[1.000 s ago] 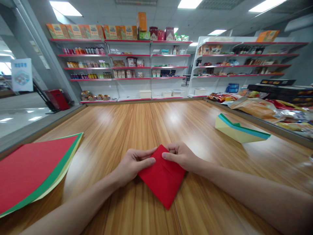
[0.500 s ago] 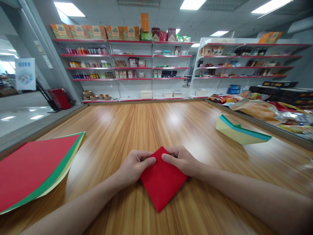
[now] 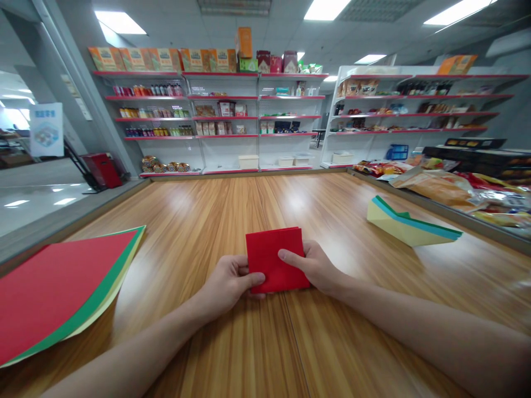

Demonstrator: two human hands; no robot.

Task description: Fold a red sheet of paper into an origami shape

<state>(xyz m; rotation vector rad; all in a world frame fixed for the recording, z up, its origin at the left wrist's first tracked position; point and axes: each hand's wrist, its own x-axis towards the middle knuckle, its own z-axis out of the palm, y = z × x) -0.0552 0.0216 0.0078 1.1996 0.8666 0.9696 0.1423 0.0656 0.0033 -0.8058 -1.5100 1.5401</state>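
A folded red paper (image 3: 271,262), roughly square with its edges nearly level, is held just above the wooden table (image 3: 232,354). My left hand (image 3: 230,282) grips its lower left corner, thumb on the front and fingers behind. On the right side, my right hand (image 3: 321,268) pinches it the same way, its thumb lying across the face. The fingers behind the paper are mostly hidden. Layered edges show along the top of the fold.
At the left lies a stack of coloured sheets (image 3: 62,287), red over green and pale yellow. A folded paper boat (image 3: 409,224) in yellow, blue and green stands at the right. Snack bags (image 3: 440,182) sit past the right table edge. Stocked shelves (image 3: 224,135) line the back.
The red paper has been turned from a diamond, point down, to a square with level edges, and raised slightly. Both hands kept hold, shifting to its sides. The camera view moved slightly.
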